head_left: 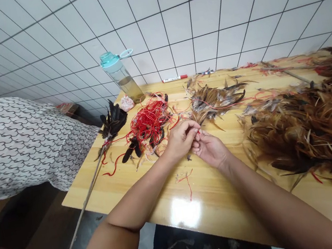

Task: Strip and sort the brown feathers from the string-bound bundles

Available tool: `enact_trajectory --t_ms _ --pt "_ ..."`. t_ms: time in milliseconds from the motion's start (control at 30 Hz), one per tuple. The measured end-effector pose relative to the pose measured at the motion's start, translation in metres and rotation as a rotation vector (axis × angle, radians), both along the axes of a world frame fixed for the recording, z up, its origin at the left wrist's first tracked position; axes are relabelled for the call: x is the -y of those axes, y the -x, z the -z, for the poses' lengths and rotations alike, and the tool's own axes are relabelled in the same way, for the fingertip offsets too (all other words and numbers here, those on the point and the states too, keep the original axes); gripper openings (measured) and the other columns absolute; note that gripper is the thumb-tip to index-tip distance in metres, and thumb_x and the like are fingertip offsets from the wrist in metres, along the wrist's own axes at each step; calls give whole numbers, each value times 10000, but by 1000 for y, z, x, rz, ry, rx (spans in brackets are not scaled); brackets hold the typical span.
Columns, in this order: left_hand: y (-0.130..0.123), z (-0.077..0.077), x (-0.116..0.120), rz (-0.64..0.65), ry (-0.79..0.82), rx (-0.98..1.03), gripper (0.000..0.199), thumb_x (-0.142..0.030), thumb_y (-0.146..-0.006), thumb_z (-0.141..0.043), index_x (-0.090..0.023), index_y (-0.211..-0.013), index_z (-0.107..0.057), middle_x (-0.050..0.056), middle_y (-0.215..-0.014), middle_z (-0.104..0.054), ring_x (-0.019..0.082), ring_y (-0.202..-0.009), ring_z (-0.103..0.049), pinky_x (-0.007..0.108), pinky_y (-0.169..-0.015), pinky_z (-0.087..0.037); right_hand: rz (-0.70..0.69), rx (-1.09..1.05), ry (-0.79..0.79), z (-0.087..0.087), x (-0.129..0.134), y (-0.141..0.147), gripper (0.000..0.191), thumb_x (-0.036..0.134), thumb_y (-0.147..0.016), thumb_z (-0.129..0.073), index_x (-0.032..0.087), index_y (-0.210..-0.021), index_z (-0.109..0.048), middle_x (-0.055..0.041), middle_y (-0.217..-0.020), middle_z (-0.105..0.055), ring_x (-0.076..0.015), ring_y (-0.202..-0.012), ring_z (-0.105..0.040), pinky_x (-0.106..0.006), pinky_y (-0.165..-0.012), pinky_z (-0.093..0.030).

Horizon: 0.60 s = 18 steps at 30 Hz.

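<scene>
Thread point(198, 132), red and fine, shows as a small spot at your fingertips, above the tabletop point(218, 200) between the red tangle point(149, 121) and the large feather pile point(302, 123). Your left hand point(184, 139) seems to pinch it between thumb and forefinger; your right hand point(211, 149) curls its fingers close against the left, but you cannot tell whether they grip. Expect a light, limp strand that snags easily; take hold near its end with the fingertip pads. Your fingers hide most of its length, so its ends cannot be made out. The view's right edge cuts off the feather pile.
</scene>
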<state>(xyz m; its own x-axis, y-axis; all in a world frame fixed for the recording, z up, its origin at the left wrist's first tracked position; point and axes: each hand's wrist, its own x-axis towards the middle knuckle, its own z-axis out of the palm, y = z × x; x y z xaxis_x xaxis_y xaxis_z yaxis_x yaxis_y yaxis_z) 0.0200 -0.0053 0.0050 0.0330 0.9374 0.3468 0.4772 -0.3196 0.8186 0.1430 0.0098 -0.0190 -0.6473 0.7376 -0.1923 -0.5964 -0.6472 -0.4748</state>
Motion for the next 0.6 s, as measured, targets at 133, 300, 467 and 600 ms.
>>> enact_trajectory --t_ms 133,300,467,600 --pt "0 -2 0 -3 -31 -29 111 -209 -873 -520 -184 -910 -622 23 -799 -649 116 -715 -612 260 -703 -506 28 -4 18 0 0 1 187 157 -778 -633 165 -641 -506 47 -569 -434 -69 -489 -410 -187 -474 -353" --pt "-1 -2 -1 -13 -37 -6 104 -205 -858 -537 -184 -917 -620 24 -818 -644 112 -725 -605 250 -694 -498 29 -20 -6 2 0 2 176 148 -787 -613 169 -643 -514 45 -554 -451 -75 -491 -391 -193 -482 -364" --pt "0 1 -2 -34 35 88 90 -245 -841 -576 -184 -907 -587 -7 -742 -618 95 -664 -594 223 -651 -488 31 -5 -41 5 0 2 190 180 -794 -640 171 -655 -511 49 -552 -454 -70 -492 -391 -187 -486 -351" --pt "1 2 -1 -34 38 100 95 -256 -836 -583 -182 -884 -620 8 -782 -636 98 -681 -603 224 -655 -489 53 1 -30 6 0 3 169 177 -785 -665 168 -688 -526 52 -568 -470 -65 -489 -394 -189 -488 -350"
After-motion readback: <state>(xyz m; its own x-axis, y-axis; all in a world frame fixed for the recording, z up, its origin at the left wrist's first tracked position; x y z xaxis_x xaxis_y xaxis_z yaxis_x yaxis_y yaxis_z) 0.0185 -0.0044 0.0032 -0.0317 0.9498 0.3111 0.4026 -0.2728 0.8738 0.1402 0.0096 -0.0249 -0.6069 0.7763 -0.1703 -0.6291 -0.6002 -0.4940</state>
